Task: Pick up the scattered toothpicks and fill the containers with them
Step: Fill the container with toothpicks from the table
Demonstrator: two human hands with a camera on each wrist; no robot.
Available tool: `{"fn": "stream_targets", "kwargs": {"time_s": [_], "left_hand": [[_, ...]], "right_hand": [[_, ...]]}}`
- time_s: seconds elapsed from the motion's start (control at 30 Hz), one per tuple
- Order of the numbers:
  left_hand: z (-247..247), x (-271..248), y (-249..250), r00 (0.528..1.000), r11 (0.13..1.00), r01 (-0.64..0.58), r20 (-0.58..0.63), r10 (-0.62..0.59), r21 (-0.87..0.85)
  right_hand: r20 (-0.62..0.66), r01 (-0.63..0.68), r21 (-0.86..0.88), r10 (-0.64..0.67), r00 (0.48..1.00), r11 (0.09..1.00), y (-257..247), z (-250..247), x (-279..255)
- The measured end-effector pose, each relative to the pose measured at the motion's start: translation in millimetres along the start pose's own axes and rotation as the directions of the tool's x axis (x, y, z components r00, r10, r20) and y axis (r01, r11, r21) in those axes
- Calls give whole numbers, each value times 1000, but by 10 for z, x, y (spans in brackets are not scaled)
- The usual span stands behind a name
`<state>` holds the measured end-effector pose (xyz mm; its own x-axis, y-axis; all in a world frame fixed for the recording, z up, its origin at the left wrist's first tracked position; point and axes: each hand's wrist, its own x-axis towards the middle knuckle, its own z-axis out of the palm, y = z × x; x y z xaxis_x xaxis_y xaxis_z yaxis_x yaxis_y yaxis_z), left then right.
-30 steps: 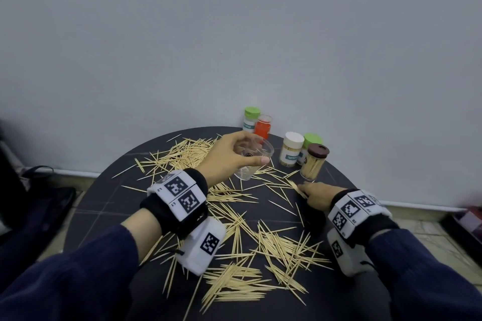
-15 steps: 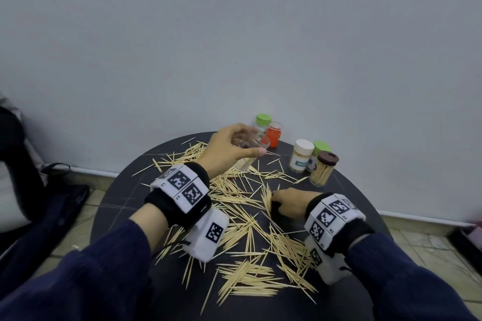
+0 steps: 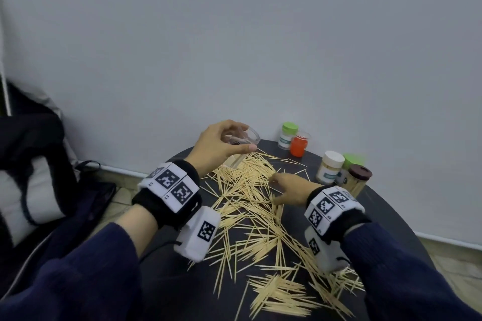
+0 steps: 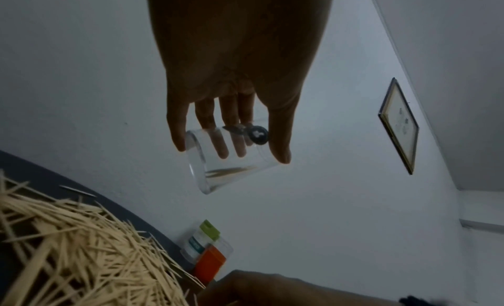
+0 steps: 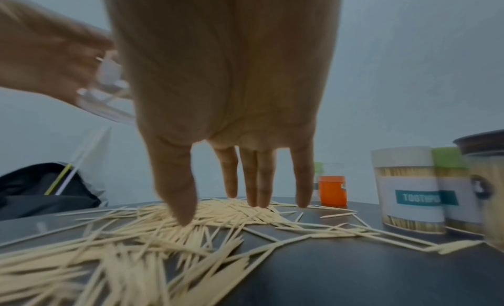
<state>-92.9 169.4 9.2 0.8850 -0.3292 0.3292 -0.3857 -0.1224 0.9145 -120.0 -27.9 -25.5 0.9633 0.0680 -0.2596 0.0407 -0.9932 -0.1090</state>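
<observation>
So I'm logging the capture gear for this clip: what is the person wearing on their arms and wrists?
Both arms have dark navy sleeves. Each wrist carries a black band topped with white blocks printed with black square-pattern markers. A white boxy unit with one more marker hangs under the left wrist, with a thin black cable at its base; a matching unit sits under the right wrist. The left hand and right hand are bare.

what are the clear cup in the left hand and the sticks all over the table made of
The clear round container in the left hand looks like smooth, glossy plastic, possibly glass: the fingers show straight through its wall. The pale scattered toothpicks look like bare matt wood or bamboo: light tan, thin, with pointed tips. The dark round table has a dull finish; its material is unclear.
</observation>
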Motion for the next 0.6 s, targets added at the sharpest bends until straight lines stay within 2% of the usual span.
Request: {"fn": "stream_targets", "kwargs": {"time_s": [0.1,0.27,0.6], "left_hand": [[-86,22,-26,999,999,39,-16,-39,-21],[-172,72,-92,998,998,51,-45,-52,-25],[-463,116,-219,994,998,60,-89,-62,-27]], "right_hand": [[65,-28,32,26,998,999,-53,-42,185],[115,9,23,-12,993,1000,-195,-120,585],[168,102,-222,-65,984,970,-492,-90,1107]]}}
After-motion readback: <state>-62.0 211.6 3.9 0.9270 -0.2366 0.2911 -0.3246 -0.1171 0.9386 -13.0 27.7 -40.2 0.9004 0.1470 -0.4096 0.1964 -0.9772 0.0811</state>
